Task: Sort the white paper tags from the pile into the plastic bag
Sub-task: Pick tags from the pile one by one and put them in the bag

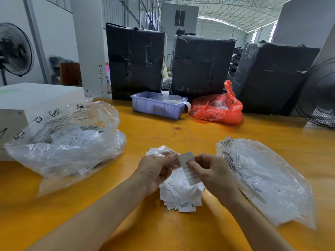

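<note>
A pile of white paper tags (181, 194) lies on the yellow table in front of me. My right hand (212, 171) pinches one white tag (188, 167) upright above the pile, thumb over its print. My left hand (155, 169) holds a small crumpled clear plastic bag (163, 151) with a few tags in it, fingertips close to the tag's left edge. A large clear plastic bag (68, 142) with printed tags inside sits at the left. Another clear bag (262, 178) lies flat at the right.
A purple plastic bin (155, 106) and a red plastic bag (219, 109) stand at the table's back, before three black wrapped bales (201, 64). A white box (27, 100) is at the far left. Fans stand at both sides, one (319, 95) near the right edge.
</note>
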`<action>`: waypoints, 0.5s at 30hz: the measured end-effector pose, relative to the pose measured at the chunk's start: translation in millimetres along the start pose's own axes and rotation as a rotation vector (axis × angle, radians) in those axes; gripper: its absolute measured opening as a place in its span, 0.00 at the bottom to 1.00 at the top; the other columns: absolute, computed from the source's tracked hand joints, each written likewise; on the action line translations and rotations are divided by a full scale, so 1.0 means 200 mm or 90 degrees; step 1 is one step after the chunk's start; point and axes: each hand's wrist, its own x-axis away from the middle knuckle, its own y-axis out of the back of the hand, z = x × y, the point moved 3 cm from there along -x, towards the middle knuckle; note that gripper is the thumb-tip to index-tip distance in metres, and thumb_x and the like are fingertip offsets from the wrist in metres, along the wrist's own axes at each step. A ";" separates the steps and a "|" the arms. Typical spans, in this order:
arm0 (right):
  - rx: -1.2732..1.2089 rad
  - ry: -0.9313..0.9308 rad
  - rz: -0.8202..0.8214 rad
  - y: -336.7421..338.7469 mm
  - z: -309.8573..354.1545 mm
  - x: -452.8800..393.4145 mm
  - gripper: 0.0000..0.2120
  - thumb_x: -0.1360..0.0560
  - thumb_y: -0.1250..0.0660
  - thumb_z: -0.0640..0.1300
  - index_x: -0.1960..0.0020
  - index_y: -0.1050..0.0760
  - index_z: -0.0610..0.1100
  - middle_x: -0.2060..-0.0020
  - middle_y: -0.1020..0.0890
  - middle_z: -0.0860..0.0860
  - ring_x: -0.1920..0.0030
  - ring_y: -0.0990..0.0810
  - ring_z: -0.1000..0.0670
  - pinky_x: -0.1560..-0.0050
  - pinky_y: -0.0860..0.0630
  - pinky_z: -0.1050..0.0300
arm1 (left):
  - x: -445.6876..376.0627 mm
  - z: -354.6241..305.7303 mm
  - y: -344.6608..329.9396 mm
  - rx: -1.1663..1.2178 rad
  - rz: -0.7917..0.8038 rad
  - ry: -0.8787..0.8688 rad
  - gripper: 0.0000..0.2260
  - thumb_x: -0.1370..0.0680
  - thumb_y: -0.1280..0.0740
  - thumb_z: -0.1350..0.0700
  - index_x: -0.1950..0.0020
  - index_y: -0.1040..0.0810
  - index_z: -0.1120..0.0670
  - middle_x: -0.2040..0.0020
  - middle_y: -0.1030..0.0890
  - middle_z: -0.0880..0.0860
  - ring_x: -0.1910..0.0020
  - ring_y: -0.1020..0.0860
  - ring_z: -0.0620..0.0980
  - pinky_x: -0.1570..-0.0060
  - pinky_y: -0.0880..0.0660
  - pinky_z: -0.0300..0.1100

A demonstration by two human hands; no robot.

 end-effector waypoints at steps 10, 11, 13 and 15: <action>0.039 0.010 -0.043 0.02 0.01 0.00 0.06 0.26 0.32 0.36 0.60 0.19 0.37 0.65 0.17 0.41 0.62 0.19 0.40 0.61 0.21 0.44 | 0.01 -0.02 0.01 0.041 -0.004 -0.040 0.15 0.35 0.27 0.65 0.50 0.22 0.62 0.64 0.16 0.58 0.68 0.17 0.48 0.74 0.27 0.31; 0.034 0.009 -0.040 0.02 0.01 0.00 0.06 0.26 0.32 0.36 0.60 0.19 0.37 0.65 0.17 0.41 0.63 0.19 0.41 0.61 0.21 0.45 | 0.01 -0.02 0.01 0.034 -0.005 -0.042 0.12 0.35 0.27 0.65 0.53 0.21 0.61 0.64 0.16 0.58 0.69 0.17 0.47 0.74 0.26 0.31; 0.016 0.003 -0.038 0.02 0.02 0.01 0.06 0.26 0.32 0.36 0.61 0.19 0.38 0.65 0.17 0.40 0.65 0.20 0.44 0.61 0.21 0.45 | 0.00 -0.01 0.01 0.012 -0.006 -0.048 0.07 0.34 0.27 0.64 0.58 0.19 0.59 0.65 0.16 0.57 0.68 0.18 0.46 0.71 0.26 0.31; 0.009 -0.003 -0.033 0.02 0.02 0.00 0.06 0.27 0.32 0.35 0.61 0.19 0.37 0.64 0.18 0.39 0.65 0.21 0.46 0.61 0.22 0.45 | 0.00 -0.01 0.01 0.003 -0.003 -0.051 0.01 0.34 0.27 0.62 0.64 0.17 0.57 0.65 0.16 0.57 0.68 0.19 0.45 0.69 0.26 0.31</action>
